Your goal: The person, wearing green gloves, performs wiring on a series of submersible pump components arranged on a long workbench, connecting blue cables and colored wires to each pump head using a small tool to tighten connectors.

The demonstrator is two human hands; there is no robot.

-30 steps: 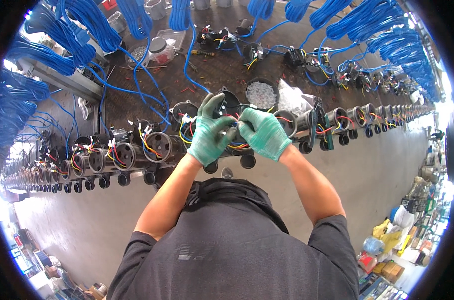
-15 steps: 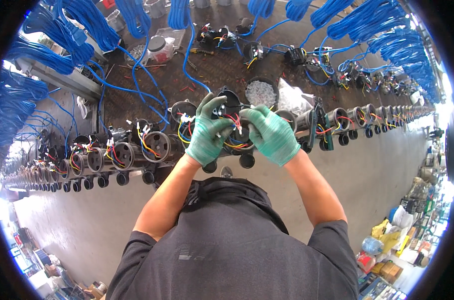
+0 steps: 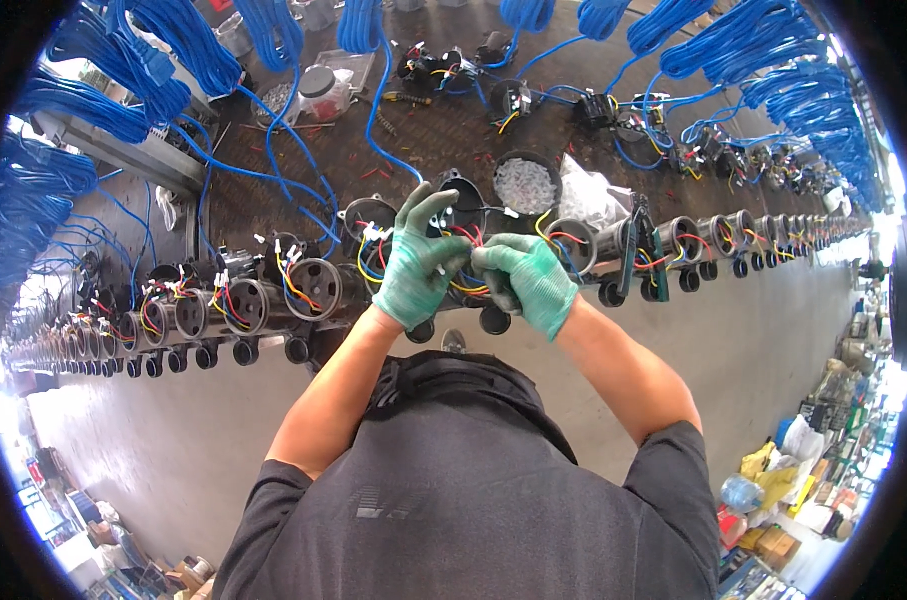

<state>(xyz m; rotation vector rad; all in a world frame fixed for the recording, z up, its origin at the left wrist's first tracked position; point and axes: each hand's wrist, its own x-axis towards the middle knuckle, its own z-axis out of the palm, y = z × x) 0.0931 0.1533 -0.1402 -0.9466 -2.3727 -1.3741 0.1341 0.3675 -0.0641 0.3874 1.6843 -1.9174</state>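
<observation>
Both my hands wear green gloves and meet over the row of dark motor housings. My left hand (image 3: 416, 270) is closed, its thumb against the red wires (image 3: 473, 234) and its forefinger curled above them. From the right, my right hand (image 3: 534, 281) pinches the same wires, fingertips close to my left thumb. Beyond them stands a round black cover (image 3: 461, 198), partly behind my left fingers. A black lead with a white connector (image 3: 512, 212) sticks out to the right. Yellow wires (image 3: 469, 290) loop below my hands from a housing they mostly hide.
Similar housings (image 3: 319, 290) with coloured wires line the bench edge both ways. Behind my right hand are a bowl of small clear caps (image 3: 526, 184) and a white plastic bag (image 3: 591, 195). Green-handled pliers (image 3: 638, 245) stand at the right. Blue cable coils (image 3: 359, 25) hang at the back.
My right hand has moved left and slightly down, from the white connector to the red wires beside my left thumb. My left hand stays nearly in place.
</observation>
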